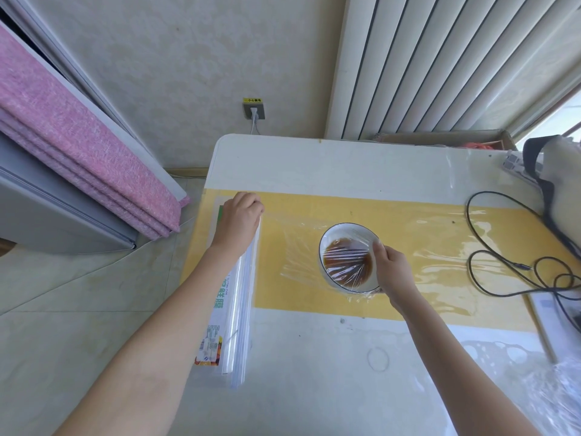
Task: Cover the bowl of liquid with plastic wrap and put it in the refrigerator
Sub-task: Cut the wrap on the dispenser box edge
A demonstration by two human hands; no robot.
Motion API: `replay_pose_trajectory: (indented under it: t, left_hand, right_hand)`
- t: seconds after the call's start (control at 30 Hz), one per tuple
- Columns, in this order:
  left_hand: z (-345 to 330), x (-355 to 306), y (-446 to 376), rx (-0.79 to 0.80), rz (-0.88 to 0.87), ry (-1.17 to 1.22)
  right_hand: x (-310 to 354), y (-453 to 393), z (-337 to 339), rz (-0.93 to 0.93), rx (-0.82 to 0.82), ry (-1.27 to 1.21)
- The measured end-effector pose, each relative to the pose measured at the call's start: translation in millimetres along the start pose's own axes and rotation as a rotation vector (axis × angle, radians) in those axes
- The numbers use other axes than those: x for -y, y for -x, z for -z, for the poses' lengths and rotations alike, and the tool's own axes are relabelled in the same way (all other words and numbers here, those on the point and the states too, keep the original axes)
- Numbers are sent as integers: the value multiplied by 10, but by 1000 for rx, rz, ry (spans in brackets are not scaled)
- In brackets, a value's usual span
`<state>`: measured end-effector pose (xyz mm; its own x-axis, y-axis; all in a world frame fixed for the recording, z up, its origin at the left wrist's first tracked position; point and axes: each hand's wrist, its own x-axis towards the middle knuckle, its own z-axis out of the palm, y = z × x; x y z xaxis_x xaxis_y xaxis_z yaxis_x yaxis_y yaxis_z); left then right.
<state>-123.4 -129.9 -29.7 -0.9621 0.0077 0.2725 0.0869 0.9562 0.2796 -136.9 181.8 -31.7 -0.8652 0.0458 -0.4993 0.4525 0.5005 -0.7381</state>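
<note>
right hand (394,275) curled at the near-right rim of the bowl (349,258), fingers pinching the plastic wrap (345,256) down against the bowl's side. wrap is stretched over the bowl top, wrinkled, fanning toward the pinch; loose film trails on the desk to the bowl's left. bowl is white with a dark rim line, brown liquid (347,262) inside, sitting on the yellow strip (408,221) of the desk (314,357). left hand (240,215) closed over the far end of the wrap box (232,303), knuckles up, pressing it onto the desk. box lies lengthwise along the desk's left edge, well left of the bowl, film running from it toward the bowl. black cable (503,265) loops on the desk right of the bowl, apart from it. folded pink cloth (78,158) lies on a grey surface off to the left. wall socket (254,110) with a plug in it behind the desk.
</note>
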Motion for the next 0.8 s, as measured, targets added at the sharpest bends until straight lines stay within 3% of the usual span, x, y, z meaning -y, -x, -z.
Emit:
replay_pose_trajectory:
  t: [0.3, 0.6, 0.8]
  left_hand:
    - [-22, -87, 387, -81, -26, -53]
    - [53, -161, 401, -20, 108, 123]
    - [59, -113, 424, 62, 77, 140]
  right_hand:
    - [32, -3, 19, -12, -4, 9]
    - [-30, 57, 15, 12, -6, 13]
    - [-76, 78, 23, 28, 5, 28]
